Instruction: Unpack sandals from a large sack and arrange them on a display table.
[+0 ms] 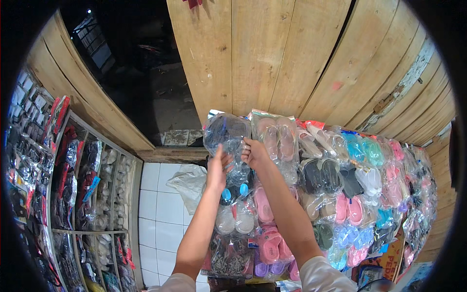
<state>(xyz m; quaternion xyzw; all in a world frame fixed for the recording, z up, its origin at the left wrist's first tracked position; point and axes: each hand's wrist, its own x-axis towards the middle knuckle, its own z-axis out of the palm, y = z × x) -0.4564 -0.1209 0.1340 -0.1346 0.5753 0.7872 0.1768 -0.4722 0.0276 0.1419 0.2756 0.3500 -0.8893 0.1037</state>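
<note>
My right hand [254, 153] pinches the clear plastic bag [235, 144] around a pair of dark footwear [226, 127], at the far left end of the display. Just left of it, my left hand [220, 169] is raised with its fingers apart and slightly blurred. It is close to the same bag; whether it touches the plastic is hard to see. Beside the bag lie bagged pinkish-brown sandals [279, 137]. Nearer me are black footwear with blue oval tags [234, 191] and a pair of whitish-grey sandals [235, 221], partly behind my forearms.
Rows of bagged footwear, including pink clogs [349, 208], extend right along a plank wall [262, 54]. At left stands a metal-framed shelf [89, 231] packed with bagged goods. A whitish plastic sack [189, 184] lies on the white tile floor [169, 210], near a dark doorway [160, 84].
</note>
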